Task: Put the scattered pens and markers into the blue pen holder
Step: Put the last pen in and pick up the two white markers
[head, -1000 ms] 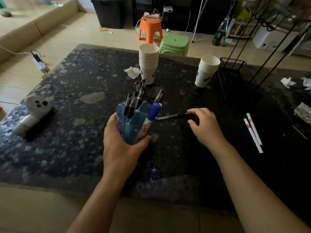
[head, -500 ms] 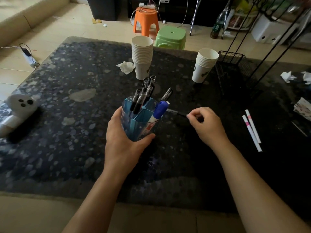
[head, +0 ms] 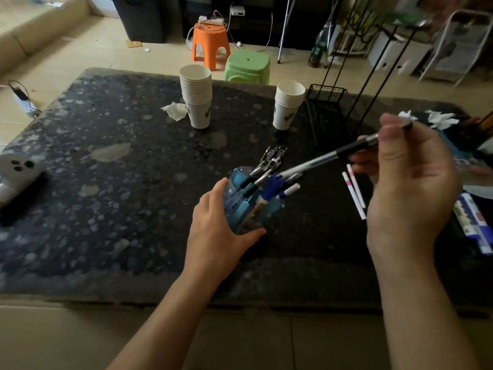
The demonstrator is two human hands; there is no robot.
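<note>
The blue pen holder (head: pixel 241 206) stands tilted near the middle of the dark speckled table (head: pixel 106 198), with several pens and a blue-capped marker (head: pixel 272 186) in it. My left hand (head: pixel 221 231) grips the holder's near side. Lifted above the table to the right, my right hand (head: pixel 408 188) pinches a black and silver pen (head: pixel 328 156). That pen slants down-left, its lower end at the holder's mouth. Two white pens with pink bands (head: pixel 354 190) lie on the table between the holder and my right hand.
Two stacks of paper cups (head: pixel 196 97) (head: pixel 288 105) stand at the back, beside a crumpled tissue (head: pixel 174 110) and a black wire rack (head: pixel 328 113). A white ghost-shaped object (head: pixel 16 172) lies at the left edge. Blue and white markers (head: pixel 473 220) lie at the far right.
My right hand has lifted the pen off the table, risen up and right, and swung the pen's lower end to the holder's mouth. The holder now leans more.
</note>
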